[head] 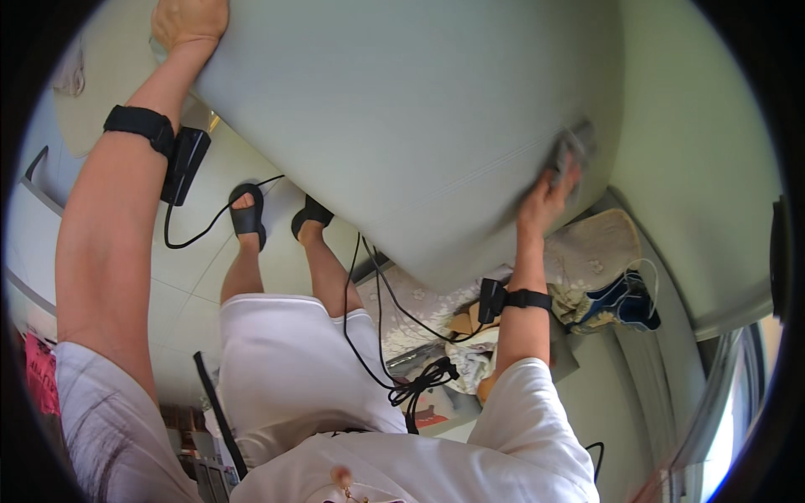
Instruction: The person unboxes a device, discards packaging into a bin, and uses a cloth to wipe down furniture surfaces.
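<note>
A large pale grey padded panel with a stitched seam (402,113), perhaps a cushion or headboard, fills the upper middle of the view. My left hand (192,22) rests at its upper left edge with the fingers bent; whether it grips the edge cannot be told. On the right, my right hand (553,188) holds a grey cloth (575,148) against the panel's surface, near the seam's right end. Hand and cloth are blurred. Each forearm wears a black strap with a black device, the left one (187,166) and the right one (492,300), both with cables.
Black cables (421,383) hang in a bundle before my body. Below the panel lie a floral cover (409,308), a beige patterned cushion (597,245) and a blue patterned fabric item (619,305). My slippered feet stand on the tiled floor (188,276). A curtain (723,390) hangs lower right.
</note>
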A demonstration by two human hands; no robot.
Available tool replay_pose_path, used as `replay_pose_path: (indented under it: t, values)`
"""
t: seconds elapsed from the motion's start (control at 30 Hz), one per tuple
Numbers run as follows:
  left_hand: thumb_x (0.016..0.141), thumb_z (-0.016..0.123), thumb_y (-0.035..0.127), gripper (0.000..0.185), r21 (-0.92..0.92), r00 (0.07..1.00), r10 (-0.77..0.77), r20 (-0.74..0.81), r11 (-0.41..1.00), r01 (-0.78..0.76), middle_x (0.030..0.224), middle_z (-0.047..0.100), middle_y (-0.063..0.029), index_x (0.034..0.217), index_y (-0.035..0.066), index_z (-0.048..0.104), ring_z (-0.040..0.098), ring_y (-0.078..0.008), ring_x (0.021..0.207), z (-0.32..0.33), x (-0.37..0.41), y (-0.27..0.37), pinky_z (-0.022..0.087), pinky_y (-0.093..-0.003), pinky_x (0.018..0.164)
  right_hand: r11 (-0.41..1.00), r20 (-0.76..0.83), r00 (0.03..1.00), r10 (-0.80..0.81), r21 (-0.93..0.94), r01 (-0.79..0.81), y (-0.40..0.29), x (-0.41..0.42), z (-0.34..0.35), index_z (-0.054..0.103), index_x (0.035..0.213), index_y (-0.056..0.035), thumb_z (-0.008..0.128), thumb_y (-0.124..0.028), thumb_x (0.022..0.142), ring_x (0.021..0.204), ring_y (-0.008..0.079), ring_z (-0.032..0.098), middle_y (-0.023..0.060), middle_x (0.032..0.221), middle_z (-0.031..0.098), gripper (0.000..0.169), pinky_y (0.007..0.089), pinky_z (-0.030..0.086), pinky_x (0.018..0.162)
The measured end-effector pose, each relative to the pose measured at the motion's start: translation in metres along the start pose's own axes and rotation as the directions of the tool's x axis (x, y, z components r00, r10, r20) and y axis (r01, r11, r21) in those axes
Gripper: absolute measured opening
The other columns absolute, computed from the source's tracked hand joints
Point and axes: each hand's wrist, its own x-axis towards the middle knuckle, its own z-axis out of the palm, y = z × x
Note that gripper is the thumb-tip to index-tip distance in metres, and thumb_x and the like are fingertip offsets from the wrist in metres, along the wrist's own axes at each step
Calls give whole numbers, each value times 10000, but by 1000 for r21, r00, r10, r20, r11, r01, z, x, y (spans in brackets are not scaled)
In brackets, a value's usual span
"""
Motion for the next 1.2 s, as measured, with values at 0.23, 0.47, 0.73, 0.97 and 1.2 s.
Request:
replay_pose_path:
  t: [0.23, 0.47, 0.73, 0.97, 1.2]
  values:
    - [828, 418, 166, 211, -51, 994, -10, -109, 999, 4, 856, 556, -208, 833, 7, 557, 507, -400, 822, 11, 0, 10, 387, -483, 730, 617, -207, 599, 773, 30, -786, 92, -67, -18, 558, 1053, 93, 482, -356, 910, 944, 344, 570, 221, 1073, 596, 477, 398, 428, 806]
    - [844, 348, 344, 367, 164, 983, -106, 152, 983, 81, 951, 648, -111, 986, 188, 649, 581, -336, 890, 9, 8, 0, 446, -440, 732, 965, -68, 966, 248, 105, -240, -57, -60, 23, 344, 1383, -156, 443, -193, 934, 1362, 386, 93, 233, 1447, 193, 461, 435, 126, 1095]
    - [839, 266, 460, 500, 220, 933, -292, 210, 944, 246, 1057, 617, -156, 1063, 193, 625, 552, -396, 999, 10, 21, -6, 431, -459, 841, 883, 205, 859, -468, 86, 461, -89, -41, 12, 478, 1290, -208, 627, 5, 730, 1341, 364, 211, 173, 1425, 293, 617, 450, 256, 1058]
    - [828, 262, 514, 600, 204, 921, -280, 272, 952, 229, 1138, 575, -193, 1141, 123, 591, 527, -396, 1063, 5, 35, -9, 406, -454, 896, 996, -86, 996, -17, 81, 24, 92, -51, -20, 435, 1319, -131, 482, -201, 911, 1327, 376, 225, 207, 1407, 306, 416, 401, 261, 1058]
    - [847, 245, 500, 649, 164, 938, -195, 288, 975, 152, 1207, 524, -218, 1165, 24, 551, 482, -389, 1132, 6, 52, 5, 371, -462, 933, 952, -193, 935, 298, -10, -305, 174, -84, -36, 380, 1300, 51, 445, -352, 905, 1304, 392, 258, 234, 1392, 312, 569, 395, 258, 1053]
